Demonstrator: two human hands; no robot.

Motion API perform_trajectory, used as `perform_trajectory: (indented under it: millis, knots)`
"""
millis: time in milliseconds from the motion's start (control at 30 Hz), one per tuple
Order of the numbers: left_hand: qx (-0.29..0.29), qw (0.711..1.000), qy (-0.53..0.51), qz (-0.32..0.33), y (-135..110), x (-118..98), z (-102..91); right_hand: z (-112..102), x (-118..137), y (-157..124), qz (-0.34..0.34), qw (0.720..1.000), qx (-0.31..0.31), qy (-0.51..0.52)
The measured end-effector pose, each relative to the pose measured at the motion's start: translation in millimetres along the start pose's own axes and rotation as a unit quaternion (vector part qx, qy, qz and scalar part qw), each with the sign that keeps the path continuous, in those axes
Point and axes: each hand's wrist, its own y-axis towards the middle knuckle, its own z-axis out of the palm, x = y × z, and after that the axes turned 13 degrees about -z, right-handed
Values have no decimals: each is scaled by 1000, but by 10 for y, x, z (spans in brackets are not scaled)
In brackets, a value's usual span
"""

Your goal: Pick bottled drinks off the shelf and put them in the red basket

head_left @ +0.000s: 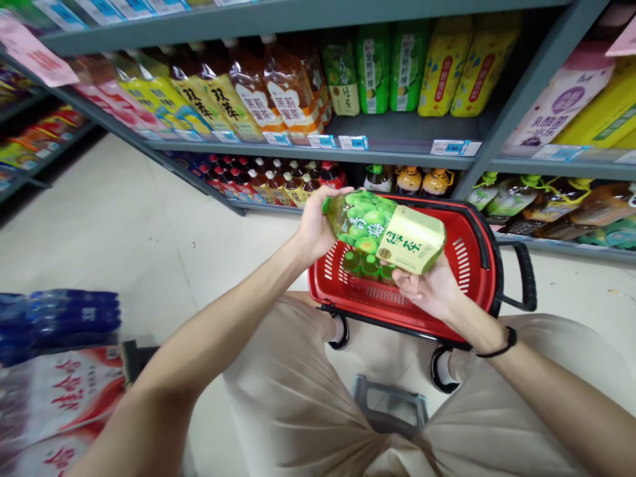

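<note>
A large green tea bottle [387,228] with green plums on its label lies tilted on its side between my hands. My left hand [318,225] is closed around its neck end, by the green cap. At the base, my right hand [432,288] supports the bottle from below, its fingers curled against the underside. Beneath the bottle stands a red shopping basket [479,265] on the floor between my feet. Several green-capped bottles [370,265] stand inside the basket, partly hidden by the bottle I hold.
Ahead, a shelf [397,136] carries rows of large drink bottles, with smaller bottles [278,185] on the level below. The basket's black handle [521,278] sticks out to the right. Packs of bottled water [69,391] stand at lower left. A grey stool [390,404] is under me.
</note>
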Motion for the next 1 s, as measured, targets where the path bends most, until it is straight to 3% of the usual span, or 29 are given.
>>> perform_trajectory:
  millis: [100, 300, 367, 533, 767, 900, 1000]
  knots:
    - [8, 999, -13, 29, -46, -52, 4, 26, 37, -19, -26, 999, 34, -21]
    - [26, 996, -55, 63, -49, -113, -15, 108, 89, -77, -76, 982, 164, -61]
    - [27, 995, -65, 77, -34, -125, -35, 138, 73, -111, -104, 977, 163, -84]
    - [41, 994, -76, 74, -26, -145, -78, 131, -44, -155, -184, 965, 89, -162]
    - [44, 996, -66, 46, -76, -134, -82, 97, 11, -142, -349, 886, 127, -279]
    - [61, 993, -100, 17, 39, 0, -126, 183, 25, -181, -420, 838, 57, -343]
    - [81, 987, -132, 33, 201, 131, -164, 301, 32, -231, -455, 797, 27, -396]
